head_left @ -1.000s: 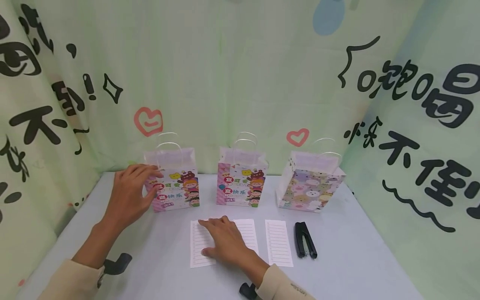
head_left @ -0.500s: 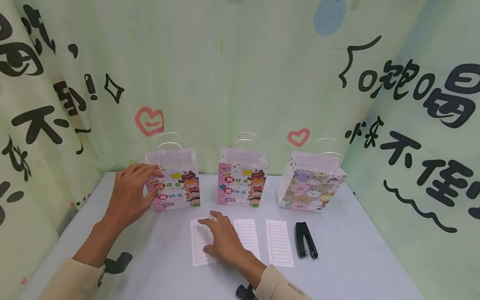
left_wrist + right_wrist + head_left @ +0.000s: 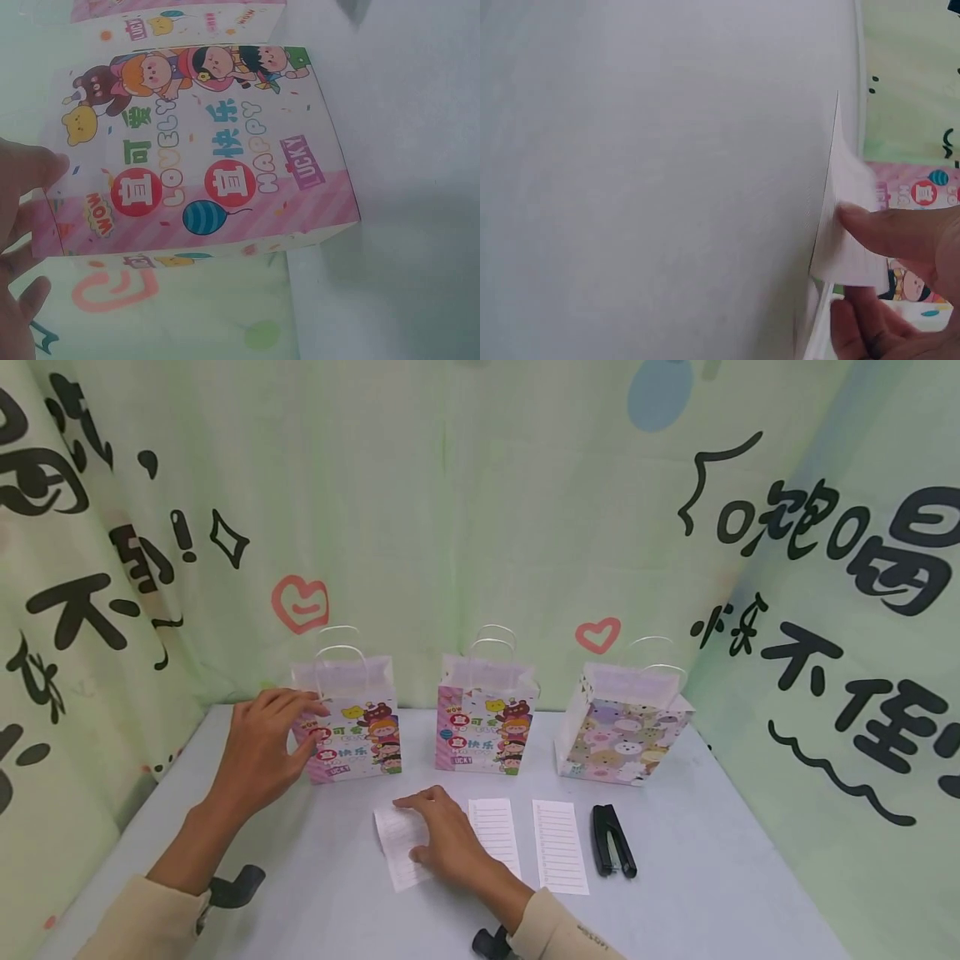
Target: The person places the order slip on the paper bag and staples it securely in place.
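My left hand (image 3: 262, 743) holds the upper left side of a pink-and-white paper gift bag (image 3: 367, 743) with cartoon figures; in the left wrist view, one digit lies on the printed front of the bag (image 3: 262, 150) and other fingers are partly behind its edge. At the middle of the table my right hand (image 3: 453, 843) pinches a white lined paper slip (image 3: 400, 847), lifted and bent at its far end. The right wrist view has the thumb on one face of the slip (image 3: 853, 259) and fingers behind it. Part of the slip is hidden by the hand.
Two further gift bags stand in the row, a matching one (image 3: 483, 735) in the middle and an animal-print one (image 3: 622, 743) at right. Two lined slips (image 3: 495, 831) (image 3: 560, 847) lie flat beside a black stapler (image 3: 611, 839). A printed curtain (image 3: 450, 527) hangs behind the table.
The left slip lay flat; now it is lifted, bent and turned slightly in my right fingers, which have closed on it. My left hand stays at the left bag.
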The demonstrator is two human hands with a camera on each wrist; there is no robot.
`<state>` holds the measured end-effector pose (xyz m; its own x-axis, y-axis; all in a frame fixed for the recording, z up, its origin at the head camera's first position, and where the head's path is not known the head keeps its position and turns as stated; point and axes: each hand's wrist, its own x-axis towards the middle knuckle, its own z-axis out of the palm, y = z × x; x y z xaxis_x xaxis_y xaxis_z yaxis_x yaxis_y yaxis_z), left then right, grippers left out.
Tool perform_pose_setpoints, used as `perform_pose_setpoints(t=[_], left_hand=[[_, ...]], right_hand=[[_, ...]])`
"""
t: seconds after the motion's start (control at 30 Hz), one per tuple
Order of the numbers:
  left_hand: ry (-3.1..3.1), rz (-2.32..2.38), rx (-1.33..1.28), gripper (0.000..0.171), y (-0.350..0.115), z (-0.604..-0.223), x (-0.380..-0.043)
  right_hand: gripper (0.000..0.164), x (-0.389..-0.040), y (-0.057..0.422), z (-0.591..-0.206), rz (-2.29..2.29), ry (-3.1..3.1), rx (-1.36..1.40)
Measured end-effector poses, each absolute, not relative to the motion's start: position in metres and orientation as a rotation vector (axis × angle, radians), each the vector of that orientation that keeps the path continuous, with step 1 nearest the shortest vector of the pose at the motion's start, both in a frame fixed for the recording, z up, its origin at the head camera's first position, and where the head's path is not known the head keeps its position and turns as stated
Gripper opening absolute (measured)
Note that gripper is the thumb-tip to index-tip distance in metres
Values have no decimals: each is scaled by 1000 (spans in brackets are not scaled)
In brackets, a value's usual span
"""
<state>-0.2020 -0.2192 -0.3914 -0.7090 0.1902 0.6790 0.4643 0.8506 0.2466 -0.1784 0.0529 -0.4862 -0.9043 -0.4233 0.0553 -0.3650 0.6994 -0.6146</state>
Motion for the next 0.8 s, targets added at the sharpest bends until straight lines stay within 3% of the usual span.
perform_pose_setpoints(t=[0.13, 0.37, 0.8], left_hand=[[-2350, -532, -476, 40, -219, -391, -201], [-2358, -523, -472, 39, -219, -390, -202], [-2378, -527, -461, 38, -217, -389, -203]], right_hand=[[66, -179, 51, -484, -1158, 2750, -599], [44, -182, 48, -476, -1249, 2742, -638], [40, -187, 39, -460, -1494, 2552, -696]])
